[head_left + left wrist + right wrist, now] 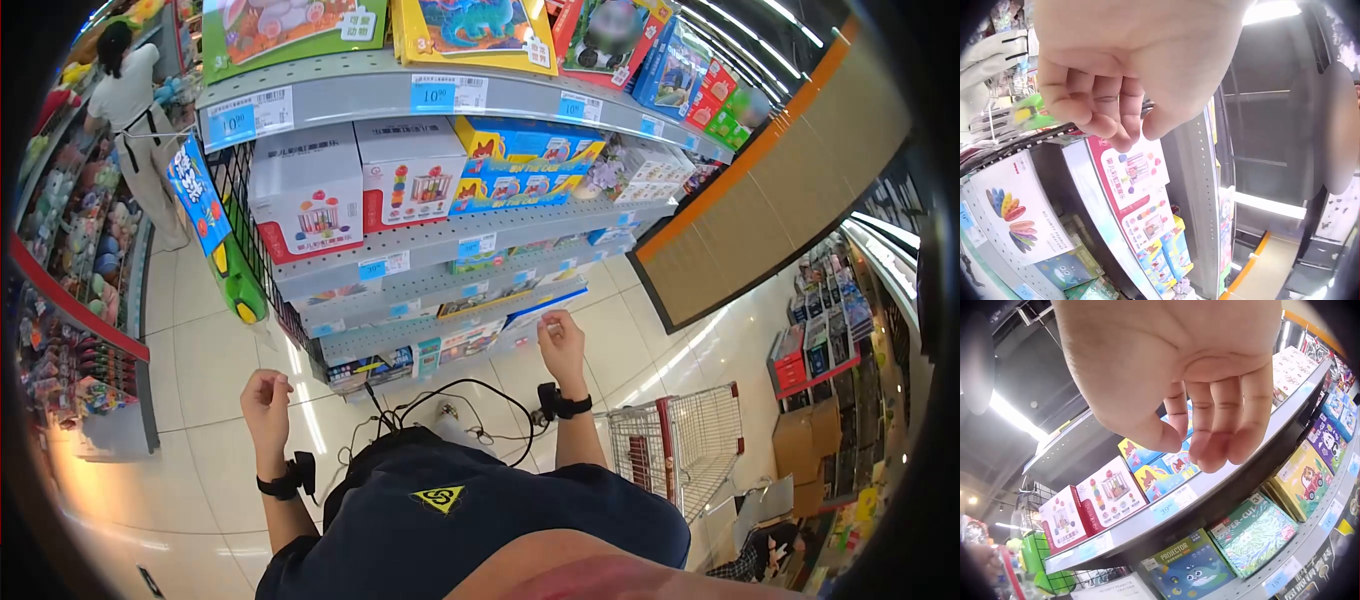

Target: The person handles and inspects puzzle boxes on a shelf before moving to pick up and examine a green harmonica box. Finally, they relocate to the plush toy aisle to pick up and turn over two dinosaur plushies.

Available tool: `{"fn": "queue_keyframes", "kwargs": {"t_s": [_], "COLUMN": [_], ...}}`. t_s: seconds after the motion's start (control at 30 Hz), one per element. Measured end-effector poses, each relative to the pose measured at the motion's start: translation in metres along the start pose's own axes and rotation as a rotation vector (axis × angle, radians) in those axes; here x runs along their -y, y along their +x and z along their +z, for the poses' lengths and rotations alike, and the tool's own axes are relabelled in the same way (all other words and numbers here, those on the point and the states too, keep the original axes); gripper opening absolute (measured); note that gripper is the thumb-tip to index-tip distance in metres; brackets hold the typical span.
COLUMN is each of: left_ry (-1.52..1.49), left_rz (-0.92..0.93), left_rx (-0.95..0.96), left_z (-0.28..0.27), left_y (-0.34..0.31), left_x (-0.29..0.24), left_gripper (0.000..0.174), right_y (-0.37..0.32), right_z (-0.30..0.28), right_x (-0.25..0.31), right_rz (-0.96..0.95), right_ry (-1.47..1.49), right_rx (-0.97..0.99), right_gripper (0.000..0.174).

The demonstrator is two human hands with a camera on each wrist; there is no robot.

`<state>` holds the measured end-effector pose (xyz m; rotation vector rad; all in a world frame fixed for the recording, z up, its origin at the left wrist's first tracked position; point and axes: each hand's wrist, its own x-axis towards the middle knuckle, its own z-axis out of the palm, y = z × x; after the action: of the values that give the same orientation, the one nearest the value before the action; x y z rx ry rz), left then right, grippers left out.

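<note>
Boxes (470, 342) on the low shelf (400, 312), just beside the right hand (562, 345), are judged light, stiff and smooth, best taken by two opposite edges. Nothing is held: both hands' fingers are loosely curled, the left hand (266, 395) well apart.

White-and-red toy boxes (306, 190) beside yellow-and-blue boxes (520, 160), grey shelf (440, 238)
</note>
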<state>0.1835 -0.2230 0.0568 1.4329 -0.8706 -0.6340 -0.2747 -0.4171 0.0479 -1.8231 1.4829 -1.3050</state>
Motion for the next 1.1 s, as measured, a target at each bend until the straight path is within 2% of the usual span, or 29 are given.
{"fn": "queue_keyframes", "kwargs": {"t_s": [0.13,0.2,0.27,0.33,0.53,0.63,0.77,0.87,1.1], "left_ry": [-0.003,0.052,0.005,-0.001,-0.003,0.032,0.051,0.019,0.023], "left_rz": [0.042,0.081,0.078,0.025,-0.027,-0.018,0.044,0.063,0.106], "left_rx": [0.058,0.127,0.142,0.148,0.107,0.114,0.115,0.128,0.113], "left_z": [0.005,0.018,0.018,0.017,0.012,0.016,0.033,0.054,0.107], "left_y": [0.004,0.003,0.000,-0.004,-0.004,0.002,0.007,0.005,-0.007], "left_x": [-0.004,-0.007,0.007,0.013,0.027,0.038,0.047,0.040,0.025], "left_gripper": [0.013,0.010,0.009,0.008,0.007,0.011,0.012,0.012,0.015], "right_y": [-0.006,-0.012,-0.013,-0.018,-0.019,-0.016,-0.010,-0.003,0.017], "right_z": [0.010,0.012,0.018,0.018,0.029,0.034,0.026,0.012,-0.027], "right_x": [0.011,0.010,0.008,0.008,0.017,0.033,0.044,0.032,-0.001], "right_rz": [-0.041,-0.083,-0.092,-0.085,-0.060,-0.174,-0.185,-0.112,-0.136], "right_ry": [-0.003,-0.145,-0.096,-0.044,-0.153,-0.241,-0.250,-0.230,-0.220], "right_rx": [-0.002,0.029,0.021,0.031,0.122,0.204,0.211,0.236,0.227], "right_gripper": [0.012,0.012,0.011,0.011,0.011,0.010,0.009,0.010,0.011]}}
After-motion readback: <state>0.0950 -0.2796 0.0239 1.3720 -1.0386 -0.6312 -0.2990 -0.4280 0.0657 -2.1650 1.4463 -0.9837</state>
